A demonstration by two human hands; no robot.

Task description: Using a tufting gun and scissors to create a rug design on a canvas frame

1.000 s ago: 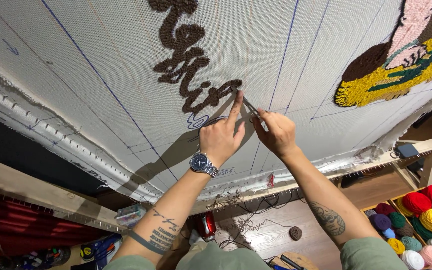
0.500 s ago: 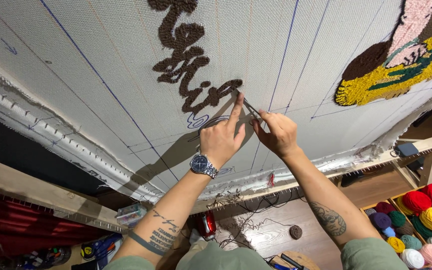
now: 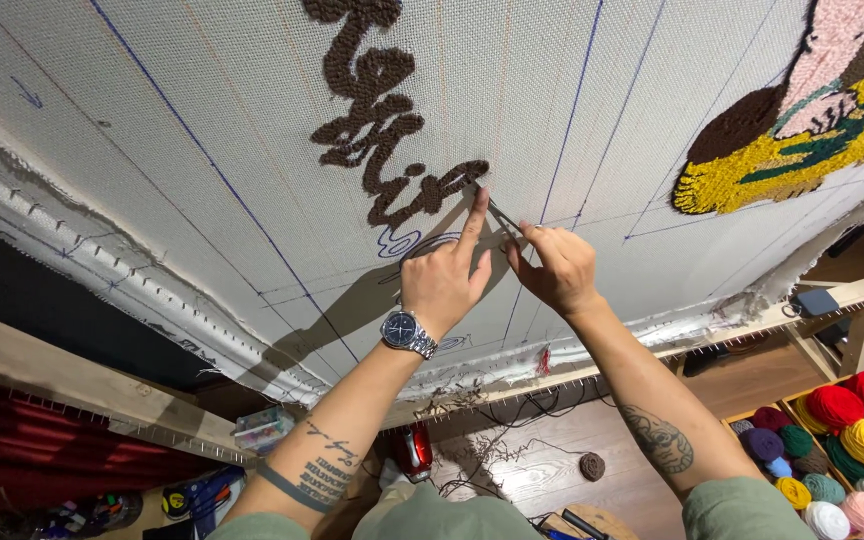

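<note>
A white tufting cloth [image 3: 202, 150] is stretched on a wooden frame [image 3: 72, 375] in front of me. Brown tufted lettering [image 3: 377, 120] runs down its middle. My left hand [image 3: 447, 275], with a wristwatch on the wrist, presses its index finger on the cloth at the lower end of the lettering. My right hand [image 3: 552, 265] is shut on a thin metal tool [image 3: 502, 215], small scissors or tweezers, whose tip touches the cloth right beside that finger. A tufted patch of yellow, brown, pink and green [image 3: 802, 120] fills the upper right of the cloth.
A crate of yarn balls [image 3: 842, 440] in red, yellow, green, pink and white stands on the floor at lower right. Loose yarn scraps and a dark cable [image 3: 492, 450] lie on the wooden floor below. A red object [image 3: 414, 450] sits under the frame.
Both hands stay at the same spot at the end of the lettering. The right hand has shifted the tool slightly against the cloth.
</note>
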